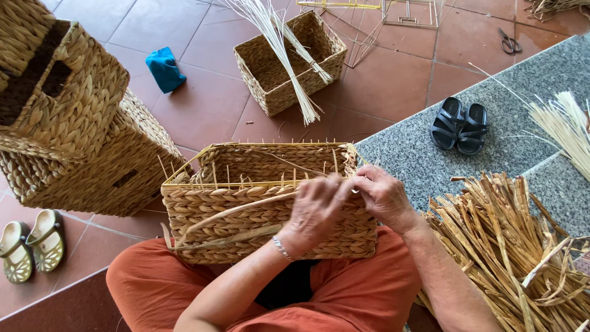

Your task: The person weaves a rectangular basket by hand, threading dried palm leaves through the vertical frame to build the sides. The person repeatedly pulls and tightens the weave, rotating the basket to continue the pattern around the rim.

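I hold the half-made basket [270, 203] on my lap, my left hand [314, 209] and right hand [384, 197] pinching a straw strand [239, 212] at its rim; next I think I must tuck it between the sticks.

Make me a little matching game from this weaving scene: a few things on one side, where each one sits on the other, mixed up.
Things:
1. black sandals
2. blue cloth
3. scissors
4. unfinished basket

Places:
A. on the person's lap
B. on the grey stone ledge
C. red tiles, far right
D. red tiles, near the stacked baskets

Pairs: 1-B, 2-D, 3-C, 4-A
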